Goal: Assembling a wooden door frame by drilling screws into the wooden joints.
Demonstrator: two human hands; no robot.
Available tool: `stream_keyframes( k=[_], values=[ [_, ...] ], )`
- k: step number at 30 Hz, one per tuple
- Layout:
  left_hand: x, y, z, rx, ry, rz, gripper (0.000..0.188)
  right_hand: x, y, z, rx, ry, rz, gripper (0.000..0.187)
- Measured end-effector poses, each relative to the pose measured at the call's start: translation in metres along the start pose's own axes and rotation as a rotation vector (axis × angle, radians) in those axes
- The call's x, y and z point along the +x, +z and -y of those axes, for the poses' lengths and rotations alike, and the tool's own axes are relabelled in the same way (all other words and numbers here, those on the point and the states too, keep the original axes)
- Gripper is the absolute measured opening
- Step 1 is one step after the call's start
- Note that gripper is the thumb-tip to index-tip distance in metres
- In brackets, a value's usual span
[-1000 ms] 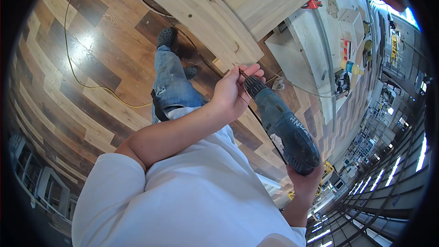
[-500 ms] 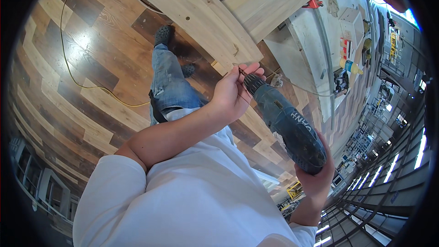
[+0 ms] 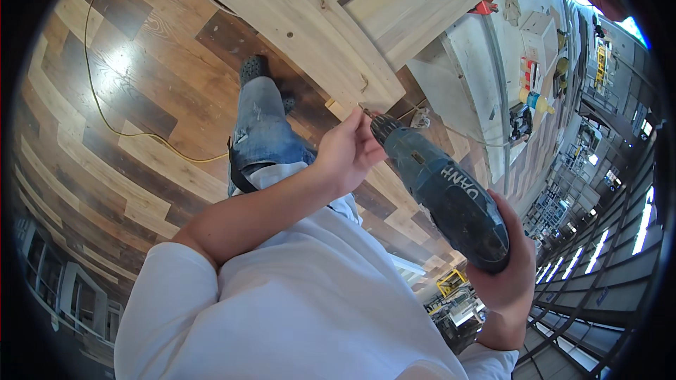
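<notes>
Power drill: your blue-green power drill (image 3: 454,197) lies slantwise right of the frame's centre, its chuck end toward the upper left and its rounded rear toward the lower right; white lettering runs along the housing.
Right hand: your right hand (image 3: 508,264), in the lower right, has its fingers wrapped around the drill's rear; the grip below is hidden.
Left hand: your left hand (image 3: 347,151), at the centre, has its fingers curled beside the black chuck (image 3: 385,127), thumb tip up at the drill bit (image 3: 365,110) — you cannot tell from this view whether they pinch it.
Wooden panel: the pale wooden panel (image 3: 310,21) spans the top of the frame, its near corner just above the bit; a dark knot shows in the grain.
Cardboard box: a pale cardboard box (image 3: 539,36) sits on the white-topped bench (image 3: 461,74) in the upper right; its contents cannot be made out.
Bottle: a pale yellow bottle (image 3: 533,99) with a blue label is below that box — whether anything is inside cannot be told.
Red tool: a red tool (image 3: 485,4) is at the bench's upper edge.
Floor: a yellow cord (image 3: 144,134) curves over the wood-plank floor (image 3: 165,84) at the left.
Footwear: your dark perforated clog (image 3: 254,69) shows below the panel.
</notes>
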State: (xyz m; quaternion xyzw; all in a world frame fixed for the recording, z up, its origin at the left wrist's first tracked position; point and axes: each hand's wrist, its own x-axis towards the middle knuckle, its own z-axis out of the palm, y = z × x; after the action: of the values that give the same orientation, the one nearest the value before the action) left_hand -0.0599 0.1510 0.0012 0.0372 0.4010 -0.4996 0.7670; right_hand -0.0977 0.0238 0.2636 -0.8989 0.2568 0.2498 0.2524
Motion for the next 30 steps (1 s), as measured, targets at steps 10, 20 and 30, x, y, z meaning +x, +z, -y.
stream_keyframes(
  k=[10, 20, 30],
  values=[
    [0.030, -0.041, -0.036, 0.827, 0.452, -0.142, 0.057, 0.012, -0.011, 0.021, -0.024, 0.128, 0.042, 0.070],
    [0.040, -0.053, -0.035, 1.013, 0.484, -0.142, 0.053, 0.014, -0.015, 0.006, -0.065, 0.038, 0.076, 0.073],
    [0.043, -0.059, -0.030, 1.089, 0.585, -0.173, 0.053, 0.009, -0.012, -0.007, 0.009, 0.051, 0.075, 0.072]
  ],
)
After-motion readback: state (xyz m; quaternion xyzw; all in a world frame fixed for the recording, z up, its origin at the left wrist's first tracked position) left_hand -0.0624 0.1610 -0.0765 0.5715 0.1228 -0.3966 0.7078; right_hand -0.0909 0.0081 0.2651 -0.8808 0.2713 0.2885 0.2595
